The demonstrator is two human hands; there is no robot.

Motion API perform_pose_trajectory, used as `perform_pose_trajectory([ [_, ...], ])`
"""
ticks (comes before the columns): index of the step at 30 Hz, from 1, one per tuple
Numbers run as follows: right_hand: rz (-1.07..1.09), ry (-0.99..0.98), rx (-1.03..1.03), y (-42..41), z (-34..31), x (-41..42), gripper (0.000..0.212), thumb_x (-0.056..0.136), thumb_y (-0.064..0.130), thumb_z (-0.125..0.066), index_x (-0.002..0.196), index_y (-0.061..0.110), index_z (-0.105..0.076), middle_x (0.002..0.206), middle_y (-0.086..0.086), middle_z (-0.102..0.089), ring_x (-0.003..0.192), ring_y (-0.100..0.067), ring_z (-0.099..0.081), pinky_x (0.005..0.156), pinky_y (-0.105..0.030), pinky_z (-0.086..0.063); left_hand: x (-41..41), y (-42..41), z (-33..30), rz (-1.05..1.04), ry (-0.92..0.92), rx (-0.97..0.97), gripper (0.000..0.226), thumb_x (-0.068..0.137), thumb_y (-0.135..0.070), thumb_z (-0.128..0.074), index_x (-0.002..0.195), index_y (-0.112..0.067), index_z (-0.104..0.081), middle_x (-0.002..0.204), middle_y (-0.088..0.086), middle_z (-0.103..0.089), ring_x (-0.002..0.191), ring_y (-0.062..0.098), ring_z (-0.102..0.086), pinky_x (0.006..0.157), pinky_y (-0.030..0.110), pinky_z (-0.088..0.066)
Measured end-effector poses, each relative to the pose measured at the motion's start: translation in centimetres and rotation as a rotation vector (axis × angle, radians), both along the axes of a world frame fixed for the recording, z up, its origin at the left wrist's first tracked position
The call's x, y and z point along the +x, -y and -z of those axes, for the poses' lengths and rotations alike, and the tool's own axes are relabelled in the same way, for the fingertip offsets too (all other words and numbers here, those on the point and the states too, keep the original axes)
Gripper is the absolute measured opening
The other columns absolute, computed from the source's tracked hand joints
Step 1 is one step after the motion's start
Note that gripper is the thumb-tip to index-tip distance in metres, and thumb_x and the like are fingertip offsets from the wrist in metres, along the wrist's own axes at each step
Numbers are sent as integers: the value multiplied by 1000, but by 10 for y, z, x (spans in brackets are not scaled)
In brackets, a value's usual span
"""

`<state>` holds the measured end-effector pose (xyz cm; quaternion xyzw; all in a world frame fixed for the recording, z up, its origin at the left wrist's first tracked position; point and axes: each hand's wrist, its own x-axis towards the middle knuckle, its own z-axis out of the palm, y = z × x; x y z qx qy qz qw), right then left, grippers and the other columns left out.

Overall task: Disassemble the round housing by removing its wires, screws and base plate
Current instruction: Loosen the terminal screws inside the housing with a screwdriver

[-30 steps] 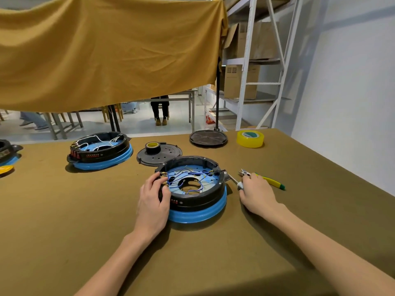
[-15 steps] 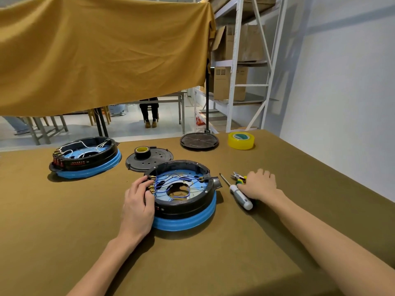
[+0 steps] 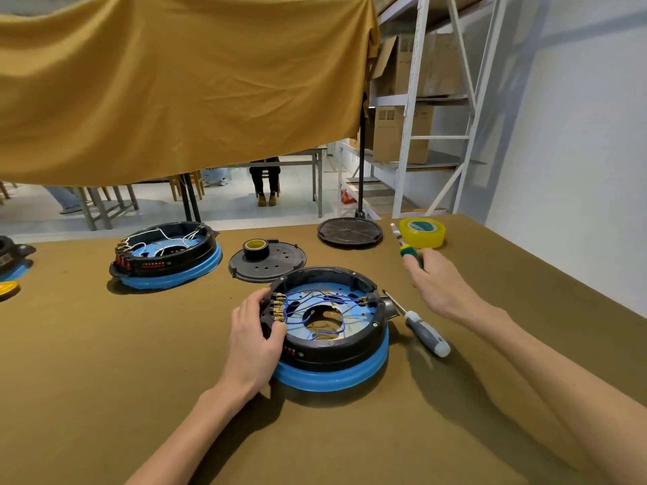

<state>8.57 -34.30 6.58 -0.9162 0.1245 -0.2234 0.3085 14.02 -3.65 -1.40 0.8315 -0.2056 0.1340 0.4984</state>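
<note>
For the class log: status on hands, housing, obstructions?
Left hand braces round housing. Right hand lifts cutters. Blue wires attached; screwdriver alongside. Nothing obstructing.

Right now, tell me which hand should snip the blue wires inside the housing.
Right hand. It holds the green-handled cutters in its grip, raised beside the round housing. The left hand is clamped on the housing's rim near the terminals, steadying it.

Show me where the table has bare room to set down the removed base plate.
Bare cloth spans the near edge in front of the round housing, and the left stretch between the left hand and the second housing. The right edge past the screwdriver is free too. Behind the housing it is crowded: perforated plate, dark disc, tape roll.
</note>
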Motion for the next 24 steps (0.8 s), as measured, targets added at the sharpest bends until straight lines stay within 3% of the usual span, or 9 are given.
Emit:
perform_pose_trajectory([
  [2, -154, 16, -6, -24, -14, 7, 38, 104, 48, -42, 86, 16, -54, 82, 0, -53, 66, -15, -47, 61, -38, -38, 7, -1, -5, 33, -22, -10, 59, 84, -38, -48, 141, -24, -46, 129, -7, -51, 123, 9, -42, 106, 36, -42],
  [6, -373, -140, -256, -57, -20, 34, 37, 99, 58, -43, 102, 24, -57, 95, 1, -60, 81, -19, -58, 73, -44, -50, 37, -5, -5, 37, -59, -50, 37, 95, -30, -56, 131, -28, -53, 126, -10, -52, 119, 3, -48, 105, 37, -44],
  [9, -477, -222, -407, -64, -15, 54, 39, 96, 63, -47, 103, 26, -56, 94, 5, -60, 80, -15, -58, 75, -43, -54, 50, -7, 2, 132, -147, -113, 47, 94, -39, -50, 139, -29, -53, 131, -15, -57, 124, 4, -53, 105, 34, -46],
  [12, -528, -255, -564, -64, -14, 68, 47, 89, 73, -51, 107, 29, -54, 98, 9, -58, 81, -6, -54, 71, -34, -52, 52, -6, 11, 231, -193, -177, 48, 96, -39, -47, 144, -32, -50, 130, -24, -63, 123, 0, -58, 98, 22, -50],
  [14, -546, -253, -670, -63, -17, 74, 53, 84, 79, -53, 107, 31, -51, 97, 12, -54, 79, -4, -51, 64, -26, -43, 53, -7, 13, 247, -206, -202, 47, 98, -38, -47, 144, -32, -50, 129, -28, -63, 123, -2, -58, 92, 13, -50],
  [18, -532, -220, -799, -64, -22, 81, 60, 85, 78, -54, 116, 26, -55, 101, 10, -53, 82, -12, -53, 68, -30, -43, 53, -8, 13, 245, -205, -199, 46, 97, -40, -46, 143, -36, -47, 125, -35, -61, 121, -7, -57, 89, 7, -48],
  [24, -531, -213, -858, -74, -28, 82, 65, 86, 78, -52, 123, 24, -57, 106, 8, -55, 85, -13, -53, 68, -31, -43, 52, -9, 12, 243, -230, -201, 58, 94, -46, -47, 150, -32, -42, 130, -33, -54, 121, -14, -53, 89, 4, -46],
])
